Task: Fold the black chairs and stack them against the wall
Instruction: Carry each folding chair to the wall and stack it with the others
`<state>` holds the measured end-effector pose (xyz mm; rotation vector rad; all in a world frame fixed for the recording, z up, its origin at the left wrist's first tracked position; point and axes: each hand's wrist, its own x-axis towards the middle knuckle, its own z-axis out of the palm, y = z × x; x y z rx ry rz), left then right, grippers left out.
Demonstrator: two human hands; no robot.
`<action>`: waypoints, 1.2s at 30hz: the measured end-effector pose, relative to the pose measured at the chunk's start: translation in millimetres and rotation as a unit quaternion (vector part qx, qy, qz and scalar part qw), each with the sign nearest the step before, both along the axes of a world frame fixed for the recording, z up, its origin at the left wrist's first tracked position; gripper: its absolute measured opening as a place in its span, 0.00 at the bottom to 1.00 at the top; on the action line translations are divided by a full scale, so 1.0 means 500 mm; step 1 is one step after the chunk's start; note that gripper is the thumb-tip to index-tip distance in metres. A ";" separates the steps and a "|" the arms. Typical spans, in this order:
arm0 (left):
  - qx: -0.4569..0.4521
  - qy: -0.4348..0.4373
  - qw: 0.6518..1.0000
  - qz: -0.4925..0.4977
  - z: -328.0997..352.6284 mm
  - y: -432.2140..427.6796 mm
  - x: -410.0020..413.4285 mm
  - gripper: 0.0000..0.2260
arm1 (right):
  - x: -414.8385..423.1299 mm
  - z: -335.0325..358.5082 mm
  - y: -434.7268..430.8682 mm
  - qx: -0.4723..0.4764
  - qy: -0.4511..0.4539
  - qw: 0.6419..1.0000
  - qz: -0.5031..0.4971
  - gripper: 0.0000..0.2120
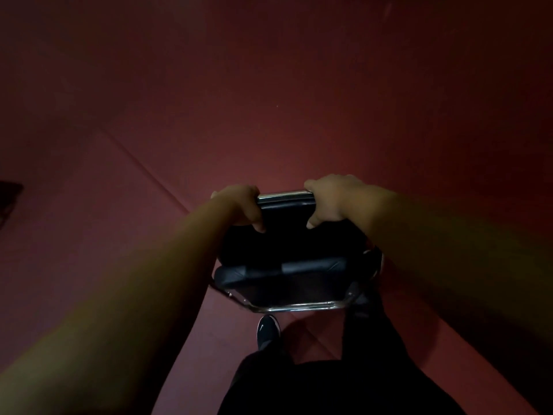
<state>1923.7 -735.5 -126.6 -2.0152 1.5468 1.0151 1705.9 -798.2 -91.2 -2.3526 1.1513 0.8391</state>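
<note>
Chair (284,244) black, chrome frame, held in front of the person above red floor (299,100) | left hand (239,205) grips top edge's left end | right hand (332,199) grips right end

We see both arms uncovered: the left forearm (134,280) and the right forearm (434,235) run bare from the frame edges to the wrists, and the left grip (239,205) and right grip (332,202) are bare too. Lower down we make out black trousers (371,348); the dim light hides their seams and folds. One shoe (268,330) shows, a dark low trainer with a small white curved mark on its upper and a paler rim round the toe.
</note>
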 end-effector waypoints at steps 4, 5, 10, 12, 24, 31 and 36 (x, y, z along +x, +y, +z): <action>0.037 -0.005 0.999 -0.030 -0.019 -0.129 -0.083 0.35 | -0.092 -0.029 -0.113 0.069 -0.023 0.997 -0.035 0.48; 0.041 -0.007 0.999 -0.034 -0.020 -0.165 -0.107 0.35 | -0.116 -0.035 -0.146 0.081 -0.029 0.995 -0.043 0.50; 0.020 -0.014 0.999 -0.042 0.004 -0.364 -0.229 0.34 | -0.249 -0.029 -0.330 0.118 -0.065 0.988 -0.070 0.49; 0.006 -0.026 0.998 -0.057 0.037 -0.459 -0.280 0.34 | -0.302 -0.016 -0.408 0.107 -0.077 0.988 -0.079 0.43; -0.145 -0.078 0.981 -0.105 0.159 -0.837 -0.512 0.27 | -0.521 0.053 -0.765 -0.051 -0.098 0.986 -0.122 0.30; -0.170 -0.086 0.971 -0.146 0.108 -0.934 -0.554 0.29 | -0.573 0.029 -0.857 -0.073 -0.087 0.985 -0.133 0.25; -0.180 -0.080 0.974 -0.112 0.093 -0.982 -0.481 0.29 | -0.505 0.018 -0.907 -0.096 -0.094 0.983 -0.123 0.27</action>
